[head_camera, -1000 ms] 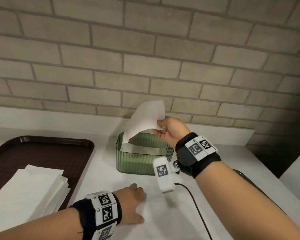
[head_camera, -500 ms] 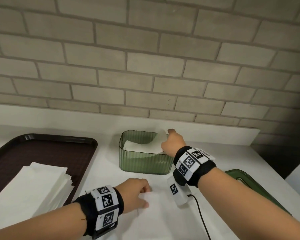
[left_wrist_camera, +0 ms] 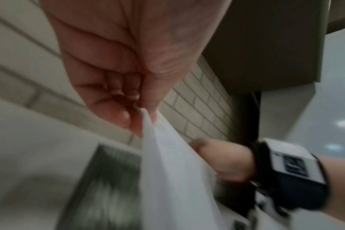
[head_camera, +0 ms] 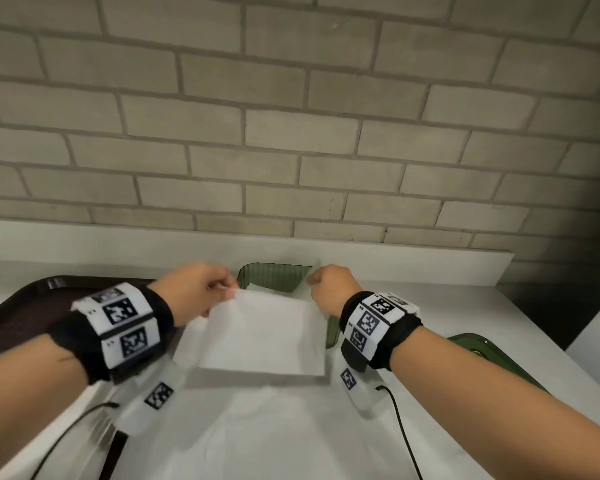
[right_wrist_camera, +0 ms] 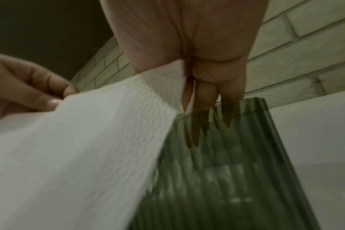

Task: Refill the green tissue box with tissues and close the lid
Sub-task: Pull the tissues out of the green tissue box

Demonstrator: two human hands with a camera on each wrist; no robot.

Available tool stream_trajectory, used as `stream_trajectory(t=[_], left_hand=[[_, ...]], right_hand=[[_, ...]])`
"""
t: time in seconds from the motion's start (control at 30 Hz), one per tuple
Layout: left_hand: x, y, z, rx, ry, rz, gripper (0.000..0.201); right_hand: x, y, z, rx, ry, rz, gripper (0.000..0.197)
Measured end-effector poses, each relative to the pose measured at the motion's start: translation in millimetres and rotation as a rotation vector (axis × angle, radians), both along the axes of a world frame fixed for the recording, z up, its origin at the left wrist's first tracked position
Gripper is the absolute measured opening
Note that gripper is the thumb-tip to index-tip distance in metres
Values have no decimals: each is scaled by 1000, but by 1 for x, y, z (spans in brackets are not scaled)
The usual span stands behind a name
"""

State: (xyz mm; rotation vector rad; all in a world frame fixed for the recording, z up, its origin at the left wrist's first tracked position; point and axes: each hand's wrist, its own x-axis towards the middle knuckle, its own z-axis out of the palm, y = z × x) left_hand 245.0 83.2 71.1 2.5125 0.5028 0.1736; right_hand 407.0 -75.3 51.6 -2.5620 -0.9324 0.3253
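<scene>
Pinching tissue (head_camera: 262, 336) over green box (head_camera: 274, 277)

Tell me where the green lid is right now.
In the head view the lid lies on the white counter at the far right, just beyond the right forearm and to the right of the green box.

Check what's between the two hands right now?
A white tissue sheet, stretched between them: left hand pinches one top corner, right hand the other. It hangs in front of the green tissue box. Clearest in the head view.
</scene>
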Motion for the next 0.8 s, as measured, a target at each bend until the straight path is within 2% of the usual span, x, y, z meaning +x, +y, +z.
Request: stream_trajectory(t=[0.17, 0.27, 0.33, 0.4, 0.47, 0.57, 0.63, 0.7, 0.8], left_hand=[[-16, 44, 43, 267, 31, 132, 11], [-28, 77, 56, 129, -47, 259, 12], [-32, 93, 59, 0, -122, 334, 13], [-31, 99, 57, -106, -180, 391, 18], [-25, 96, 51, -286, -227, 418, 15], [-9, 85, 39, -464, -215, 428, 15], [6, 79, 30, -546, -209, 420, 17], [23, 71, 23, -586, -178, 398, 28], [48, 56, 14, -515, -115, 343, 31]], right_hand=[[17, 0, 4, 383, 257, -61, 41], [21, -3, -4, 585, 457, -72, 47], [21, -5, -11, 607, 490, -66, 47], [22, -6, -20, 553, 441, -80, 46], [20, -7, -22, 419, 320, -63, 43], [12, -3, -16, -4, 68, 82, 26], [5, 2, -13, -188, -62, 112, 28], [4, 4, -12, -288, -128, 126, 27], [4, 1, -8, -351, -225, 124, 27]])
